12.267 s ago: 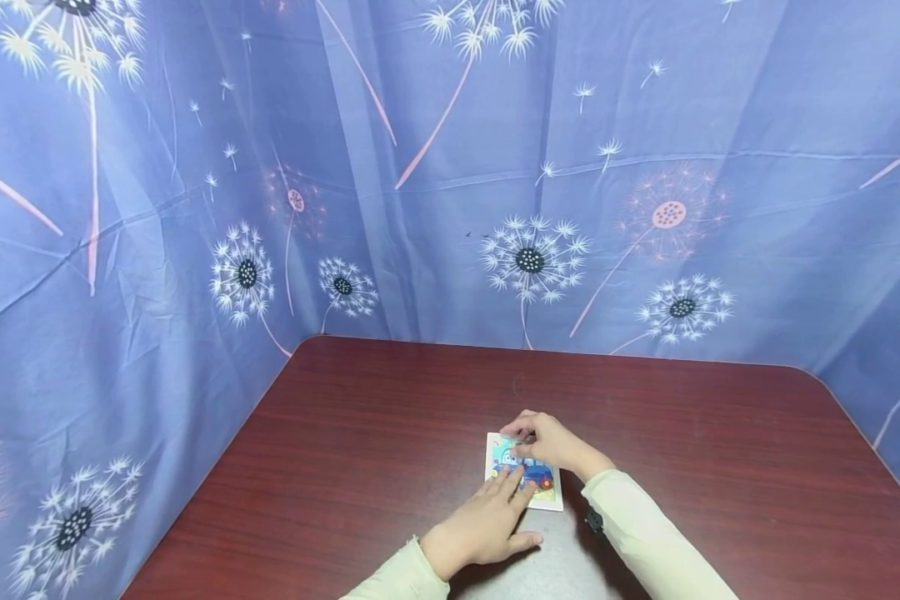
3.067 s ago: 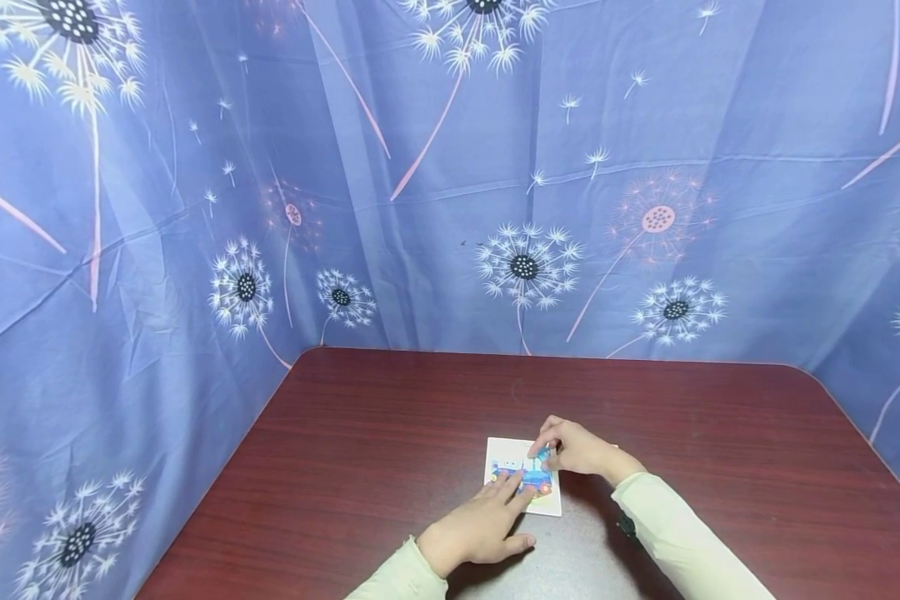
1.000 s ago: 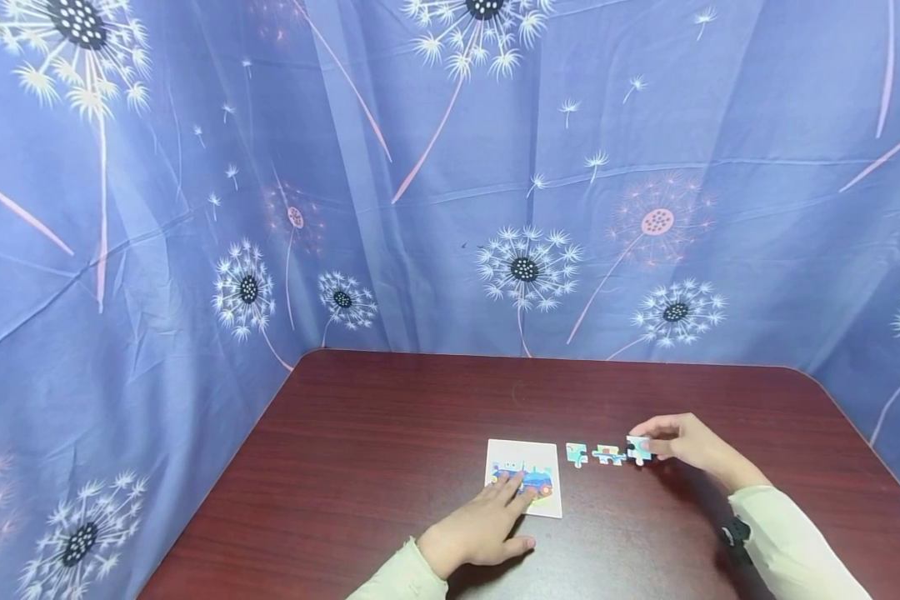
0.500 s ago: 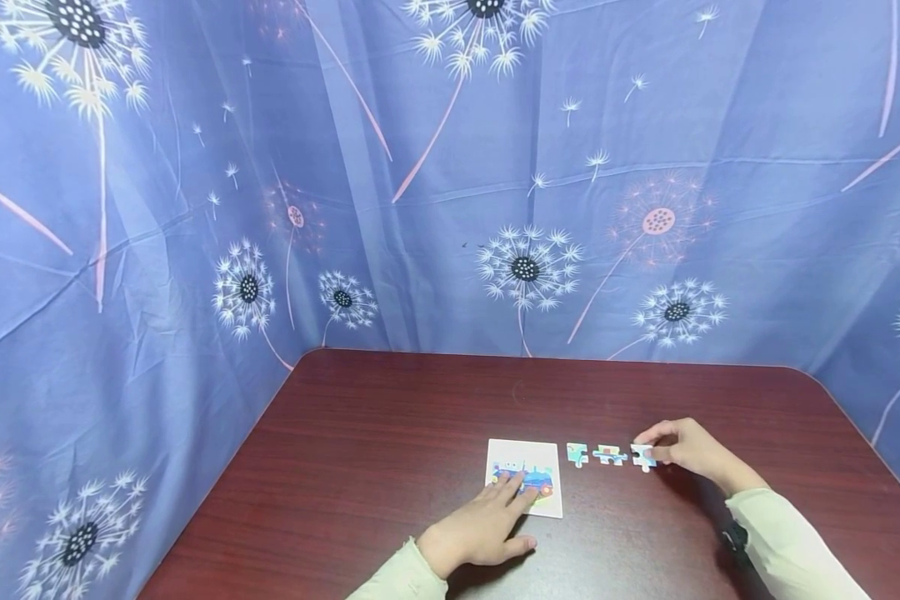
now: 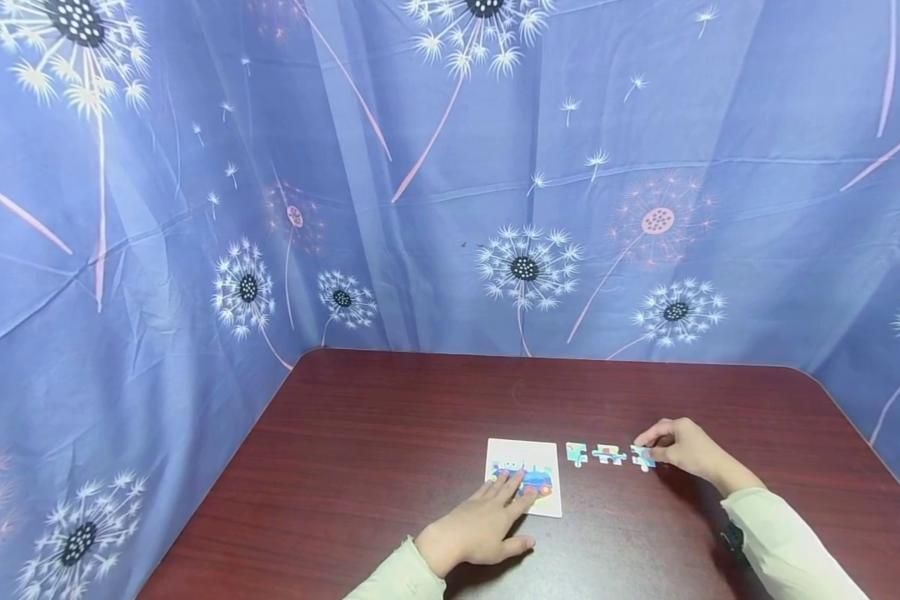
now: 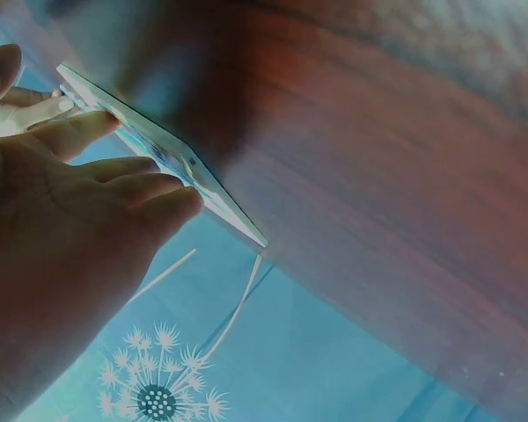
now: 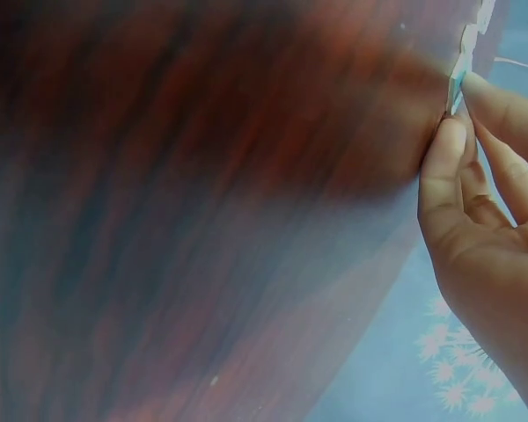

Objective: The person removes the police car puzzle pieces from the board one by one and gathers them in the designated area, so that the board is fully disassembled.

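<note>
A square jigsaw puzzle (image 5: 521, 452) with a white border lies on the table, its upper part bare white above a blue vehicle picture. My left hand (image 5: 482, 521) rests on its lower part with fingers spread, hiding some of the picture; the left wrist view shows the fingertips on the board's face. Right of the board sit two loose puzzle pieces in a row, a light-blue one (image 5: 576, 453) and one with a red patch (image 5: 608, 454). At the row's right end, my right hand (image 5: 686, 450) pinches a third puzzle piece (image 5: 641, 457) between thumb and fingers, down at the tabletop.
The dark red wood table (image 5: 390, 417) has rounded far corners. A blue curtain (image 5: 420, 275) with dandelion prints hangs behind it and along the left side.
My right hand took a puzzle piece from the board's upper right, carried it rightward to the row's end and lowered it flat. Earlier the board's top was filled. My left hand stays put.
</note>
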Tool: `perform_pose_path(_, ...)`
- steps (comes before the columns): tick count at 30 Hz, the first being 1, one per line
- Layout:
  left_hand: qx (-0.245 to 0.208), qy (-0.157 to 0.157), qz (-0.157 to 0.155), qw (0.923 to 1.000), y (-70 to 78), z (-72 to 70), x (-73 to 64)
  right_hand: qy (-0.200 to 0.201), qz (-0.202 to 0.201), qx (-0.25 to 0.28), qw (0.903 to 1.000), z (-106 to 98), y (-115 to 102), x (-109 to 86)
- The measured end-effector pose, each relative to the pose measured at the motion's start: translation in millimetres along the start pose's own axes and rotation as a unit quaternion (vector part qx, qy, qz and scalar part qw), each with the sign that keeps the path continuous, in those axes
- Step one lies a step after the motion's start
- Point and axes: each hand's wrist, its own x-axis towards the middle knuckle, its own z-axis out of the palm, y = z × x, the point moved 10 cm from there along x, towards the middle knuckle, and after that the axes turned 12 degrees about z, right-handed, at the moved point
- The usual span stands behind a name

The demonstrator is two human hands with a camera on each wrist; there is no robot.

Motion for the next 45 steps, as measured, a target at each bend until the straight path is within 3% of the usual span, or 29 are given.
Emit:
perform_pose_path(6, 0.003, 0.009, 0.009, 0.9999, -0.6, -0.7, -0.5, 0.009, -0.004, -0.011, 0.9999, -3, -7, 1.8)
perform_pose_path(12, 0.008, 0.009, 0.021, 0.9997, 5.0, -1.5, -3.8, 0.025, -0.037, -0.018, 0.9989, -4, -35, 4.1)
perform_pose_path(19, 0.028, 0.0, 0.035, 0.999, 13.4, 1.6, -8.3, 0.011, -0.071, -0.004, 0.9974, 17, -65, 12.3)
perform_pose_path(25, 0.012, -0.007, 0.033, 0.9994, 16.0, 0.8, -11.9, 0.006, -0.102, 0.011, 0.9947, 34, -83, 18.7)
perform_pose_path(33, 0.008, -0.006, 0.033, 0.9994, 14.6, 2.6, -12.2, -0.037, -0.105, 0.028, 0.9934, 67, -98, 25.1)
perform_pose_path(45, 0.006, -0.002, 0.038, 0.9993, 12.7, 2.9, -10.8, -0.126, -0.135, 0.053, 0.9813, 122, -137, 28.9)
